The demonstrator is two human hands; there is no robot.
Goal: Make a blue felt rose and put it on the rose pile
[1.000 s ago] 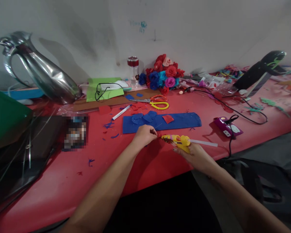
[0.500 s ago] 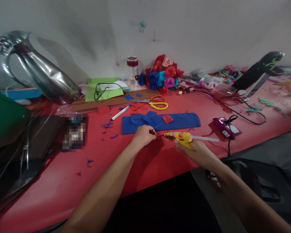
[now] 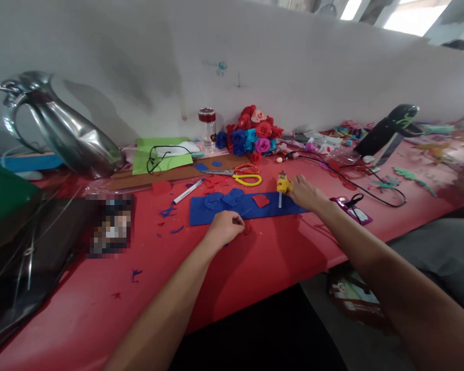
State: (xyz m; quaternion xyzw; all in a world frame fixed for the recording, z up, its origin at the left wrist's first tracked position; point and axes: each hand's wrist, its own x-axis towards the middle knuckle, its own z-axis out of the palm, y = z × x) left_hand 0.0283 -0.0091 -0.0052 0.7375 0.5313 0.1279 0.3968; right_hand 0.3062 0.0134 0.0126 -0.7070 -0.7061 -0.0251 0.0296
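My left hand [image 3: 226, 228] is closed in a pinch at the front edge of a blue foam strip [image 3: 270, 208]. A thin wire [image 3: 247, 211] pokes out from its fingers; anything else there is too small to make out. My right hand [image 3: 304, 194] grips a yellow glue gun [image 3: 283, 183] over the back edge of the strip, nozzle away from me. A clear glue stick [image 3: 280, 200] sticks out of its rear. On the strip lie several cut blue pieces [image 3: 234, 197] and a red piece [image 3: 260, 200].
Behind the strip are yellow-handled scissors [image 3: 248, 179] and a white marker [image 3: 188, 191]. Foam flowers [image 3: 251, 135], a glass bottle [image 3: 207, 129] and a metal jug [image 3: 75, 131] stand along the wall. At right, a purple power socket [image 3: 353, 210] trails black cable.
My right hand has carried the glue gun away from my left hand, toward the back of the table, and turned its nozzle from leftward to away from me. My left hand keeps its pinch.
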